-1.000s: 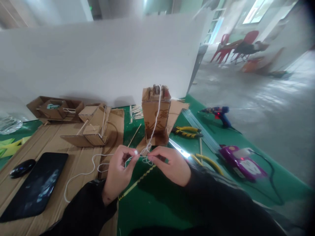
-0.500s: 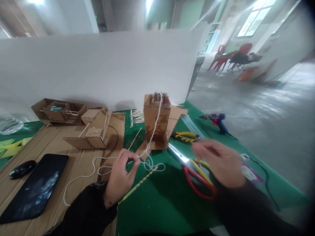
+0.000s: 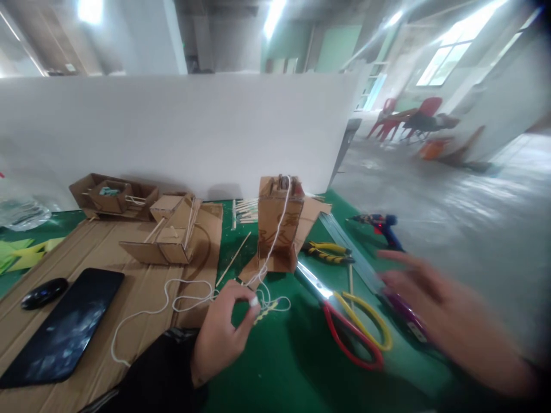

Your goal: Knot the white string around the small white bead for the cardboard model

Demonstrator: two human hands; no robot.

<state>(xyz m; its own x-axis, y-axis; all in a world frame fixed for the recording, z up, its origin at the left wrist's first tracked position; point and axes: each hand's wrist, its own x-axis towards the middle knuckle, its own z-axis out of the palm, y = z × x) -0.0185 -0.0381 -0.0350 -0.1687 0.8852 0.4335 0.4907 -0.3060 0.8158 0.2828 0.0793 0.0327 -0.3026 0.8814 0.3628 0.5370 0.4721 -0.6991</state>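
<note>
My left hand [image 3: 228, 327] is closed in a pinch on a small white piece [image 3: 253, 300] at the fingertips; I cannot make out its kind. Just behind it white string [image 3: 275, 241] lies in loose loops and runs up to the top of an upright cardboard tower [image 3: 279, 223]. My right hand [image 3: 451, 321] is smeared by motion at the right, its fingers stretched out and apart. It is over or beside a long purple object [image 3: 404, 312]; I cannot tell whether they touch. Between the hands lie scissors [image 3: 344, 321] with one red and one yellow handle loop.
Yellow-black pliers [image 3: 329, 252], clear sticks [image 3: 350, 252] and a glue gun with a red light [image 3: 379, 226] lie right of the tower. At left are cardboard models [image 3: 167, 235], a black tablet [image 3: 64, 327] and a mouse [image 3: 44, 293]. A white panel [image 3: 193, 132] stands behind.
My right hand has moved right, away from the scissors to the purple object, and its fingers have spread. My left hand has shifted slightly right and down; a white piece now shows in its pinch.
</note>
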